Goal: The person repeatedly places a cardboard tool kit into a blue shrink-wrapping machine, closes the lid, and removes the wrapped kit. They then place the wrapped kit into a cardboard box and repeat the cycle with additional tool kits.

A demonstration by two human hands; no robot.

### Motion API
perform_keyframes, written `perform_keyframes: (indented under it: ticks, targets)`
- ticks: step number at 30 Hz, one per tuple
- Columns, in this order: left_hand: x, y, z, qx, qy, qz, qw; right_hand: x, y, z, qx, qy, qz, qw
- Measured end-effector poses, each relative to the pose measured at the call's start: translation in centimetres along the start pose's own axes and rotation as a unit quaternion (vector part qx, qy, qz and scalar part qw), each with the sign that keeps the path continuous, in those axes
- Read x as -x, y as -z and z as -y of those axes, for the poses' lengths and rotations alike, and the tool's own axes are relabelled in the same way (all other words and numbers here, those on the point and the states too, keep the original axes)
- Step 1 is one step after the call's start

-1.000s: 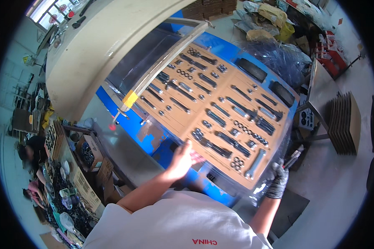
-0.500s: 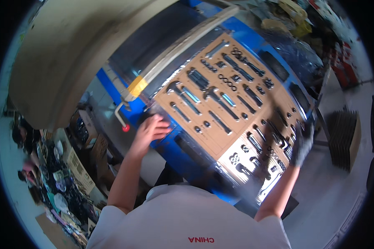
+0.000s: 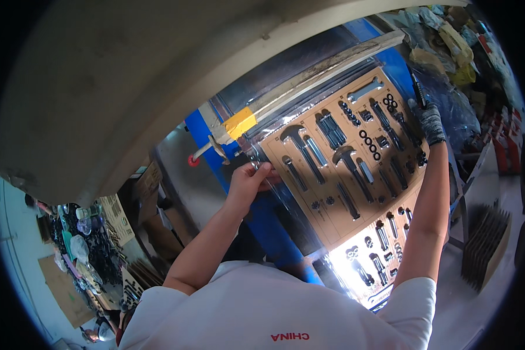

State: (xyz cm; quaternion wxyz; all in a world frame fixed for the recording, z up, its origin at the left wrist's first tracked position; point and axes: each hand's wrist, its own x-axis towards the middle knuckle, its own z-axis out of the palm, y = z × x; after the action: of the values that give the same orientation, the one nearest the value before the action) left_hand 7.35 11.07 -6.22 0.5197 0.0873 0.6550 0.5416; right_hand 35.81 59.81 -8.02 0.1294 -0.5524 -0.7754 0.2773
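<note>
Two brown cards carry dark tools under clear film; the far card (image 3: 332, 227) holds hammers (image 3: 345, 156), a spanner (image 3: 366, 89), sockets (image 3: 370, 146) and several other tools. The near card (image 3: 347, 280) lies in bright light with similar tools. My bare left hand (image 3: 251, 185) pinches the clear plastic film (image 3: 256, 153) at the far card's left edge. My right hand (image 3: 433, 123), in a grey glove, is closed round a slim black utility knife (image 3: 417, 87), pointing away from me at the card's far right corner.
A blue machine frame (image 3: 268, 230) surrounds the cards. A wooden bar (image 3: 326, 69) with yellow tape (image 3: 239, 122) crosses behind them, near a red-knobbed handle (image 3: 193, 160). A large beige hood (image 3: 128, 105) overhangs at left. Stacked cardboard (image 3: 485, 248) stands at right, near plastic waste (image 3: 455, 111).
My left hand has gone from open fingers to a pinch on the film edge. My right hand has moved from the near card to the far right corner. The view has shifted.
</note>
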Motion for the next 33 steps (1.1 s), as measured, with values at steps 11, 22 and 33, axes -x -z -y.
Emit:
perform_keyframes:
  ticks: [11,22,33]
  targets:
    - [0.0,4.8,-2.4,-0.123,0.125,0.167,0.970,-0.7,0.7,-2.2,-0.091,0.010,0.015,0.996]
    - [3.1,14.6,-10.9,-0.114,-0.431,-0.303,0.842,14.4,-8.8,25.1,-0.070,0.200,-0.070,0.975]
    - [-9.3,16.9,-7.9,-0.404,-0.292,-0.318,0.807,15.1,-10.5,26.6,0.155,0.330,0.067,0.929]
